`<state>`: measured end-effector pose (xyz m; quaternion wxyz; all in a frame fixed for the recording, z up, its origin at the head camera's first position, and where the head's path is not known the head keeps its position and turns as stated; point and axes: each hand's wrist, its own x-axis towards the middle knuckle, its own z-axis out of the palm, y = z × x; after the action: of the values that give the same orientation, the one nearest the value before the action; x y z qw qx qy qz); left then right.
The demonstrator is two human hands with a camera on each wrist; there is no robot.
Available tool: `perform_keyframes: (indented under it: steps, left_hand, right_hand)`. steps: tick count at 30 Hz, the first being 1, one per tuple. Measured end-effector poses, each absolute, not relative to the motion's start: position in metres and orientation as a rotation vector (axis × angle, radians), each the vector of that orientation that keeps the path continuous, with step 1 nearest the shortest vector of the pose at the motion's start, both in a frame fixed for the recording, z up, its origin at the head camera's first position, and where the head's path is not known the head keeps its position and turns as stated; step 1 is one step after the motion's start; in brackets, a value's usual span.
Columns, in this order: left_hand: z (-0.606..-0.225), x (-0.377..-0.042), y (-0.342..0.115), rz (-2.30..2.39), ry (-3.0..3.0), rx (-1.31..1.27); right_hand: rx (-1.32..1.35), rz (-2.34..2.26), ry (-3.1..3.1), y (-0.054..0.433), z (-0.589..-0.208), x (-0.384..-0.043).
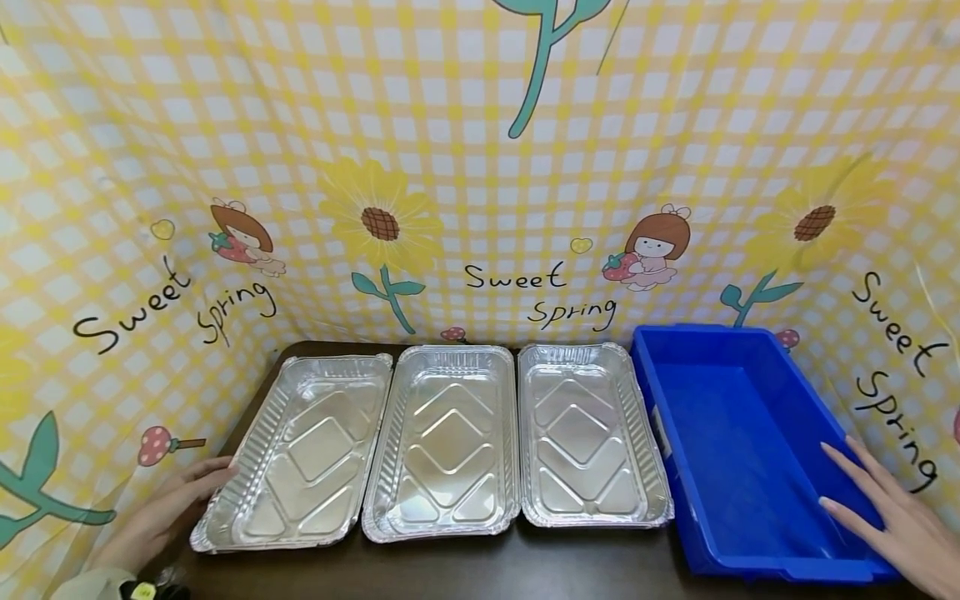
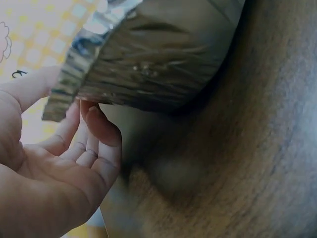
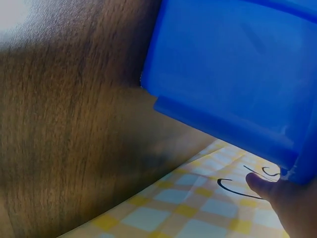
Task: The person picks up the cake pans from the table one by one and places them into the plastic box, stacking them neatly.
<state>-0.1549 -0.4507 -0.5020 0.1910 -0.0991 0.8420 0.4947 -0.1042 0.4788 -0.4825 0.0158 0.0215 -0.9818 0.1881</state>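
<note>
Three shiny foil trays stand in a row: a left tray [image 1: 318, 454], a middle tray [image 1: 450, 450] and a right tray [image 1: 585, 442]. Beyond them on the right is a deep blue plastic bin [image 1: 738, 450]. My left hand [image 1: 161, 508] holds the left tray by its outer rim; the left wrist view shows curled fingers [image 2: 106, 129] under the crimped foil edge [image 2: 77, 74]. My right hand [image 1: 888, 512] lies over the bin's right rim with fingers spread and fairly straight. In the right wrist view one fingertip [image 3: 257, 183] shows outside the bin wall.
All the containers stand side by side on a dark wood table [image 1: 585, 567]. A yellow checked cloth [image 1: 465, 167] with flowers and lettering hangs behind and along both sides. A dark band with a yellow mark [image 1: 142, 590] sits at my left wrist.
</note>
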Motion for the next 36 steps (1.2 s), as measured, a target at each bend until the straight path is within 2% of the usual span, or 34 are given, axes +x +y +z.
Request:
perform_keyframes:
  steps: [20, 36]
  left_hand:
    - [-0.508, -0.157, -0.457, 1.570, 2.249, -0.325]
    - [-0.509, -0.149, -0.462, 1.736, 2.149, -0.229]
  right_hand:
    - [0.084, 0.632, -3.025, 0.482, -0.484, -0.105]
    - [0.052, 0.645, -3.025, 0.482, -0.486, -0.105]
